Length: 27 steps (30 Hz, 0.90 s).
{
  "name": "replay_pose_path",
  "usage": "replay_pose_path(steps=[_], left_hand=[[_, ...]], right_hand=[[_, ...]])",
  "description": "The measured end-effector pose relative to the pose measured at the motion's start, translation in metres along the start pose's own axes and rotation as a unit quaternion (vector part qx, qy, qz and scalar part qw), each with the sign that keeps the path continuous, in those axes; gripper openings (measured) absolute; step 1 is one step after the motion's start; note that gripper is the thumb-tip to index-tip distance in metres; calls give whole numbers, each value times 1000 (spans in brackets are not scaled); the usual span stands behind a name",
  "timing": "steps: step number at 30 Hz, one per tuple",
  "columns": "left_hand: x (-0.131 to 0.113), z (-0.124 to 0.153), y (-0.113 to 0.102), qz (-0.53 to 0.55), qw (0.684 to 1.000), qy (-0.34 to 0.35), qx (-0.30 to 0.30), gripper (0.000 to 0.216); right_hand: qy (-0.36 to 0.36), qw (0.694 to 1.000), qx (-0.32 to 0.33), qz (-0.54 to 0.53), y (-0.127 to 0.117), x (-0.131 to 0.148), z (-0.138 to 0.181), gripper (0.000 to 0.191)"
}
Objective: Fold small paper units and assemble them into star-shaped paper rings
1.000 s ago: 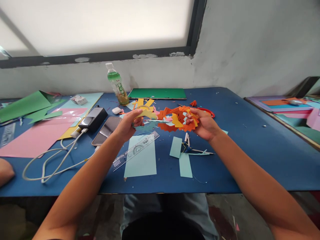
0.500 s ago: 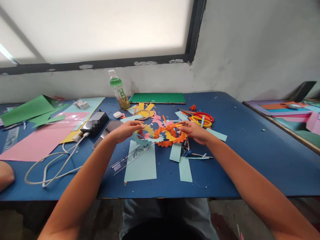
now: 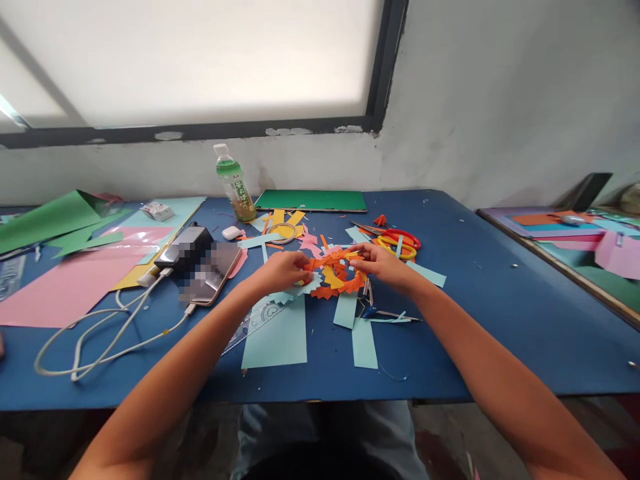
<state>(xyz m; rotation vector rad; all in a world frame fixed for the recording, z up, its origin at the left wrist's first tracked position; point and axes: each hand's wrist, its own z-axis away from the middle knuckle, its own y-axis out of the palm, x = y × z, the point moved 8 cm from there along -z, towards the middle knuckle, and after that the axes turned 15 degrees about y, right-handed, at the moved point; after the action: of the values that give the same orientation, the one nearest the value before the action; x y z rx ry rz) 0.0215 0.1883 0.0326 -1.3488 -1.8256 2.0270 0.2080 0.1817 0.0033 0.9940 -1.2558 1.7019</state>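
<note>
Starting at the far left, folded green paper (image 3: pixel 57 219) and a pink sheet (image 3: pixel 65 290) cover the blue table (image 3: pixel 480 340), a looping white cable (image 3: pixel 80 310) beside them. Along we come to the black adapter (image 3: pixel 193 243), then the phone (image 3: pixel 220 267) lying flat, with the green-labelled bottle (image 3: pixel 235 190) upright behind. And here's the left hand (image 3: pixel 285 270), reaching in over the clear ruler (image 3: pixel 265 313) and a pale blue sheet (image 3: pixel 285 343)! Fingers bent and drawn narrow, right up at the zigzag-edged paper, though whether they're actually gripping, I can't tell. Centre stage, between the two hands, sits the orange zigzag ring (image 3: pixel 327 292), pale blue zigzag paper (image 3: pixel 287 295) adjoining its left side, a yellow piece (image 3: pixel 331 277) showing inside. Now the right hand (image 3: pixel 383 263), fingertips narrow, pinching the ring's upper right edge! Just below it, pale blue strips (image 3: pixel 365 347) and a blue-and-white tool (image 3: pixel 369 311); just beyond, scissors (image 3: pixel 411 237) with red and yellow handles; and away on the right, a second table stacked with coloured sheets (image 3: pixel 543 219)
</note>
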Motion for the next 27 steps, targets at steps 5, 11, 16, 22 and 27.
replay_pose_path(steps=[5,11,16,22,27], left_hand=[[-10,5,2,4,999,33,-12,13],[-36,9,3,-16,994,99,-47,11],[-43,11,1,-15,986,137,-97,10],[-36,13,4,-22,989,121,-77,7],[-40,12,3,-23,989,125,-82,10]], right_hand=[[-92,986,-117,69,-9,24,14,25],[-245,947,-126,165,23,65,50,23],[-223,957,-87,162,35,58,50,15],[-195,968,-85,135,32,53,46,10],[-171,977,-89,96,32,48,45,10]])
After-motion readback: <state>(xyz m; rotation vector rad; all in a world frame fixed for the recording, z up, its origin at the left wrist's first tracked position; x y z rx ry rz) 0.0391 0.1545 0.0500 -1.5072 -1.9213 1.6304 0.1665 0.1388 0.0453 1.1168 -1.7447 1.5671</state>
